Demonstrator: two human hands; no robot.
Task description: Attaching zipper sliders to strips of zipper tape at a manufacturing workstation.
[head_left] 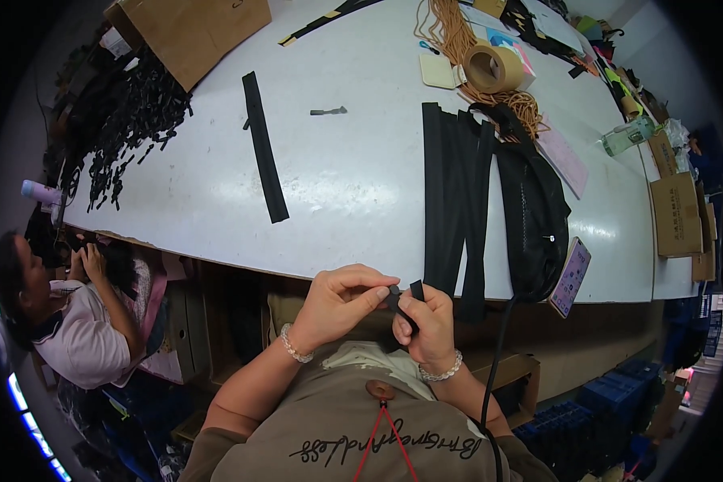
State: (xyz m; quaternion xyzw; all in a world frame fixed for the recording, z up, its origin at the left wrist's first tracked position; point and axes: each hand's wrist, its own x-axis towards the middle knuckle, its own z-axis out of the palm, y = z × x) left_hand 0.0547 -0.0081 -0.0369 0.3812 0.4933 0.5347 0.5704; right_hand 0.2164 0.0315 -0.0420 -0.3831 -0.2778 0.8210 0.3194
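Observation:
In front of my chest, just off the table's near edge, both hands work close together. My left hand (347,299) is closed, with thumb and forefinger pinching a small dark piece (394,296) whose exact kind I cannot make out. My right hand (430,323) is closed around a narrow black strip (416,291); one end sticks up past the thumb and part shows below it. The dark piece and the strip nearly meet, and whether they are joined is hidden by the fingers. Long flat black fabric strips (442,185) lie just beyond my right hand.
On the white table (353,193) lie a single black strip (263,149), a small dark tab (328,111), a black pouch (532,217), a phone (571,277), a tape roll (492,68) and a bottle (627,136). A black heap (132,120) and carton (197,36) stand left. A co-worker (84,321) sits left.

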